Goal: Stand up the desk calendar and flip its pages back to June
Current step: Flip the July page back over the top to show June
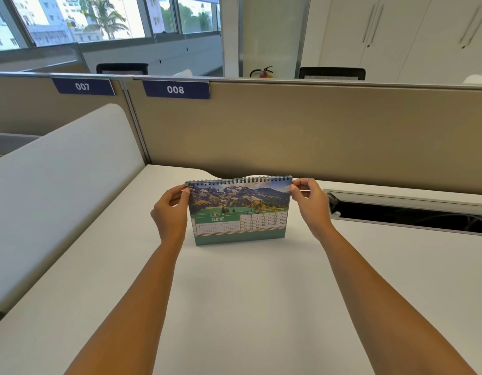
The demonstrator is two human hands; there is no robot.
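A: How far along is the task judged to be?

B: The desk (pixel 261 307) is cleared, and the desk calendar (pixel 240 212) is stood upright on it near the partition (pixel 315 131), with the June page shown. Little seems left: release is called for, gently, so the stand is not tipped

A: And the hands?

B: The calendar is held between them. Its upper left corner is pinched by the left hand (pixel 171 212), its upper right corner by the right hand (pixel 311 204), just below the spiral binding (pixel 238 181)
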